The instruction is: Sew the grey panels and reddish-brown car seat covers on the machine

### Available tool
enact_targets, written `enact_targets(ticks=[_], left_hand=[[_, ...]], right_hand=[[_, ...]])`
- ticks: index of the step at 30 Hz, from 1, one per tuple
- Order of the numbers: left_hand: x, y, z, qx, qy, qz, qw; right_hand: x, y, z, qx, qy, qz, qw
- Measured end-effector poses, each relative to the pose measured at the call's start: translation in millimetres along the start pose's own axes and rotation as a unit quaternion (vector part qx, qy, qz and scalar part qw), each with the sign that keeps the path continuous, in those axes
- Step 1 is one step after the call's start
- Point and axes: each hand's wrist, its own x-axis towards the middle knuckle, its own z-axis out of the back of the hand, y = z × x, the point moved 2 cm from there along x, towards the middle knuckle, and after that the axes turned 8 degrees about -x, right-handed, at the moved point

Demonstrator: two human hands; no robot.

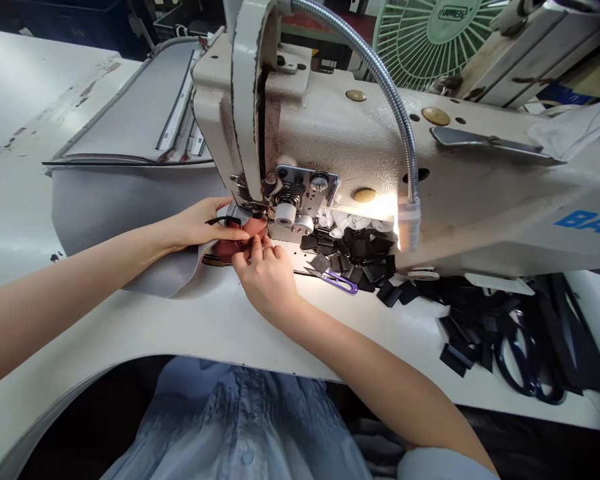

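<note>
My left hand (203, 225) grips a fold of reddish-brown fabric (226, 251) close to the needle area of a sewing machine (350, 143). On the other side of that fold, my right hand (269, 275) has its curled fingers pressed onto the same fabric. A large grey fabric piece (135, 213) runs out from under my left hand and drapes over the table. Near the left fingers a short black strip (223, 220) sticks out. The fingertips partly hide the fabric, and the machine head covers the needle.
Black cut pieces (367, 257) and purple thread snips (341, 283) lie right of the needle. Dark-handled scissors (525, 363) rest among more black strips farther right. A lit lamp (409, 223) hangs from a flexible metal tube. Behind the machine stands a green fan (435, 40).
</note>
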Motion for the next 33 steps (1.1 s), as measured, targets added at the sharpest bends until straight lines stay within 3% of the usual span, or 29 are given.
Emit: enact_targets(ticks=[4,8,13,19,25,33], left_hand=[[6.2,-6.8,0.2,0.172,0.072,-0.051,0.981],[9.0,-2.9,0.4,0.178,0.102,-0.095,0.974],[0.4,4.3,-3.8,0.139,0.055,-0.089,0.985],[-3.0,-1.1,-5.2,0.153,0.071,-0.050,0.984],[-3.8,3.6,-14.6,0.272,0.062,-0.107,0.954],[-9.1,3.8,-28.7,0.226,0.009,-0.120,0.967]], right_hand=[[0.0,-3.0,0.5,-0.002,0.007,0.004,1.000],[-2.5,-5.8,4.1,0.000,0.017,0.004,1.000],[-4.9,-7.2,9.4,0.045,0.027,-0.008,0.999],[-3.1,-8.1,8.9,0.039,0.033,-0.025,0.998],[-5.2,-5.6,7.6,0.065,0.077,0.007,0.995],[-6.5,-10.0,15.1,0.079,0.111,0.016,0.991]])
